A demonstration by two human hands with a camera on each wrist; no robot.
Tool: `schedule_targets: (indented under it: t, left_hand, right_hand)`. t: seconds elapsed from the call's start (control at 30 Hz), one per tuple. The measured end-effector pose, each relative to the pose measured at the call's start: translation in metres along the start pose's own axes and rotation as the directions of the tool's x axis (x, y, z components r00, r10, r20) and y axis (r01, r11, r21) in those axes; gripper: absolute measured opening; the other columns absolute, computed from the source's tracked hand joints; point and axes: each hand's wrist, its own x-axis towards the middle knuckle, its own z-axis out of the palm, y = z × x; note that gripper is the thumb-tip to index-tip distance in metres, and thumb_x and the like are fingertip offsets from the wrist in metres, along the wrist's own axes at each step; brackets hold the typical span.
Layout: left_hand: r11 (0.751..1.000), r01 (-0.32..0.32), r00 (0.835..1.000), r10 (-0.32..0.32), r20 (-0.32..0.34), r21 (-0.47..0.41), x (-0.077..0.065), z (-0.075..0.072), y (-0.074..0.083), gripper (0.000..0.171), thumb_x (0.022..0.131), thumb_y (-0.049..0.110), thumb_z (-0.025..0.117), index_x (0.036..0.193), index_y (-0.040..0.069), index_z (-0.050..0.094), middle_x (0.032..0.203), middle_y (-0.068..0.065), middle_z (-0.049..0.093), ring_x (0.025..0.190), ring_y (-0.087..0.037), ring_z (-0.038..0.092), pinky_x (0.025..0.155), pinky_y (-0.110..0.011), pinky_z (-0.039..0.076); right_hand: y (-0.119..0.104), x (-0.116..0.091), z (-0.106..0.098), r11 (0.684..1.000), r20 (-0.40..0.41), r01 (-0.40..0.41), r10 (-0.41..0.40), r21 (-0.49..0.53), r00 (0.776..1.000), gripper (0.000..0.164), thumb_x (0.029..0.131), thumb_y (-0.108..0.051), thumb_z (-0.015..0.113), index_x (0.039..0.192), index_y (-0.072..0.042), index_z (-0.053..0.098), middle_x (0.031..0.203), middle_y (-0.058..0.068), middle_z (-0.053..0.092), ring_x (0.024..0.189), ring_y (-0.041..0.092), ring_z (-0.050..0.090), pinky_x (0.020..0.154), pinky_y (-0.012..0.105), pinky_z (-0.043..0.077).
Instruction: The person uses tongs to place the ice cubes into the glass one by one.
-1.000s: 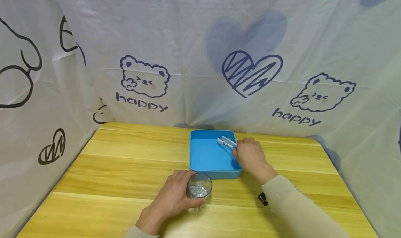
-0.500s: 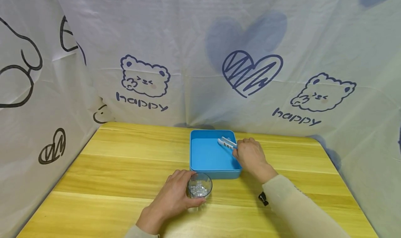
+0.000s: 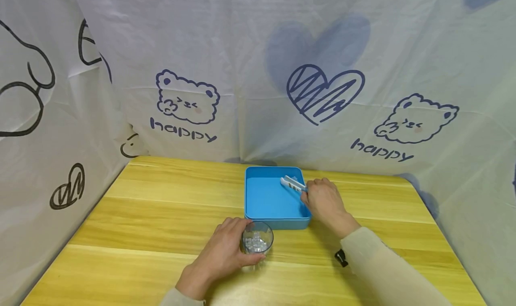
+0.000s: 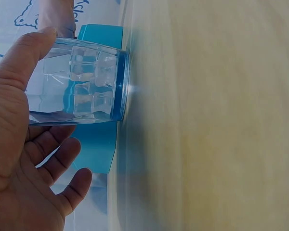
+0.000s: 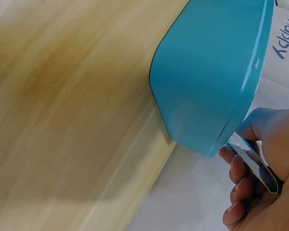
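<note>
In the head view my left hand holds a clear drinking glass upright on the table, thumb and fingers on opposite sides. Several clear ice-like cubes lie in the bottom of the glass. My right hand grips white tongs over the right wall of a blue box. The tong tips point down into the box's far right part, where a small clear cube shows just behind them. In the right wrist view, thumb and fingers close around the tongs' handle end.
The box stands on a wood-grain table, just beyond the glass. A small black object lies by the right sleeve. White printed cloth hangs behind the table and at both sides.
The tongs' two arms look slightly closer together, and my right hand has shifted a touch to the right. My left hand and the glass stay in place.
</note>
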Motion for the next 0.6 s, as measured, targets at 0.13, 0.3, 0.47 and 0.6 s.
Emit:
schedule_targets:
  t: [0.13, 0.3, 0.47, 0.6]
  left_hand:
    - [1.000, -0.003, 1.000, 0.003, 0.002, 0.000, 0.000, -0.001, 0.000, 0.085, 0.075, 0.057, 0.091, 0.139, 0.009, 0.061, 0.125, -0.001, 0.068, 0.115, -0.018, 0.057, 0.107, -0.047, 0.048]
    - [1.000, 0.001, 1.000, -0.001, 0.007, -0.002, 0.001, -0.001, 0.000, 0.086, 0.075, 0.057, 0.091, 0.139, 0.009, 0.061, 0.126, -0.002, 0.068, 0.115, -0.018, 0.057, 0.107, -0.047, 0.048]
    - [1.000, 0.008, 1.000, -0.008, 0.015, -0.006, 0.001, -0.002, 0.000, 0.086, 0.075, 0.057, 0.091, 0.140, 0.009, 0.060, 0.127, -0.002, 0.068, 0.115, -0.019, 0.057, 0.107, -0.047, 0.048]
    - [1.000, 0.012, 1.000, -0.012, 0.020, -0.010, 0.001, -0.002, 0.000, 0.086, 0.075, 0.056, 0.091, 0.140, 0.009, 0.060, 0.127, -0.002, 0.067, 0.116, -0.019, 0.057, 0.107, -0.048, 0.048]
  right_hand:
    - [0.001, -0.003, -0.001, 1.000, -0.030, 0.019, -0.018, 0.012, 0.999, 0.028, 0.095, -0.015, 0.068, 0.072, -0.007, 0.055, 0.065, 0.004, 0.047, 0.066, 0.024, 0.045, 0.068, 0.037, 0.042]
    - [0.002, -0.008, -0.003, 0.999, -0.043, 0.024, -0.022, 0.041, 0.999, 0.026, 0.095, -0.013, 0.067, 0.073, -0.007, 0.056, 0.066, 0.004, 0.048, 0.067, 0.024, 0.044, 0.068, 0.036, 0.040]
    - [0.001, -0.015, -0.006, 0.997, -0.080, 0.041, -0.036, 0.069, 0.996, 0.024, 0.094, -0.011, 0.068, 0.072, -0.007, 0.057, 0.065, 0.003, 0.046, 0.067, 0.024, 0.044, 0.066, 0.035, 0.040]
    - [0.001, -0.022, -0.008, 0.994, -0.103, 0.043, -0.033, 0.099, 0.994, 0.024, 0.093, -0.011, 0.069, 0.073, -0.007, 0.058, 0.065, 0.003, 0.047, 0.066, 0.023, 0.044, 0.066, 0.035, 0.039]
